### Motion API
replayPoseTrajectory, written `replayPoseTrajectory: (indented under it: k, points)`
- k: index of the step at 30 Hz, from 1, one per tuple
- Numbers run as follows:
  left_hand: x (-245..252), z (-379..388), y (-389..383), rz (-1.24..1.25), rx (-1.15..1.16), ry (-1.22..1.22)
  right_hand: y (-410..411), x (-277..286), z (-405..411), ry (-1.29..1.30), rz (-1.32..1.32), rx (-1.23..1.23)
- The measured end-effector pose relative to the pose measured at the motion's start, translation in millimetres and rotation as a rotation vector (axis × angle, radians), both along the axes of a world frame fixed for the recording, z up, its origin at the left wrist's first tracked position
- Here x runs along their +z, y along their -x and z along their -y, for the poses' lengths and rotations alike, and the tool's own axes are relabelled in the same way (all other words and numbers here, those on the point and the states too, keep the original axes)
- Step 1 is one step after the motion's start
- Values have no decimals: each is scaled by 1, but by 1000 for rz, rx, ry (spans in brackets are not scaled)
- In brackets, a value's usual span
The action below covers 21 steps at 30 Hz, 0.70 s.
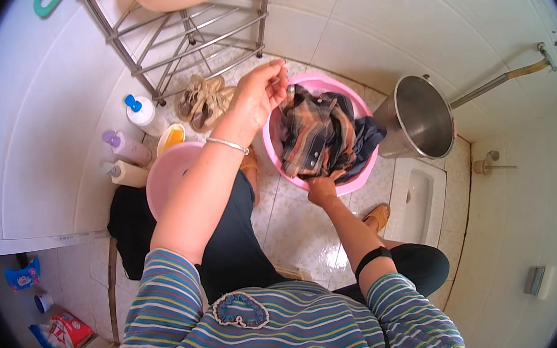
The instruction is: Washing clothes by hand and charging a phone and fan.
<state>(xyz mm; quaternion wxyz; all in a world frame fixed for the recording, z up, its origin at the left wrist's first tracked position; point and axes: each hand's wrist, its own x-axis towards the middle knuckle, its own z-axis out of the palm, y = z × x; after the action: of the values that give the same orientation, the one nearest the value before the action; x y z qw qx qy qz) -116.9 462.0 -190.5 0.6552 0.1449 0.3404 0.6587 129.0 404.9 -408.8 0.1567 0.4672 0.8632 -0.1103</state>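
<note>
A pink plastic basin (374,176) stands on the tiled floor before me, heaped with clothes. On top lies a brown and black plaid shirt (316,124) with snap buttons; dark blue cloth (367,139) hangs over the basin's right rim. My left hand (265,91) is raised over the basin's upper left edge, its fingers curled; whether it pinches anything I cannot tell. At the near rim my right hand (323,185) rests at the lower end of the shirt, its fingers partly hidden under the cloth, so its hold is unclear.
Right of the basin stands a metal bucket (390,121), with a squat toilet (416,200) below it. A second pink basin (171,175), pump bottles (145,116) and a pair of shoes (204,100) are at the left. A metal rack (199,45) stands beyond.
</note>
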Motion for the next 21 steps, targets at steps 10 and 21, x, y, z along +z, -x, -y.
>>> replayPoseTrajectory:
  k: [10, 21]
  points:
    - [-10, 1, -1, -90, -19, 47, -29, 0, 80, 88, -38, -50]
    - [-15, 39, -31, -504, -250, 43, -43, 53, 128, 222, -5, 116]
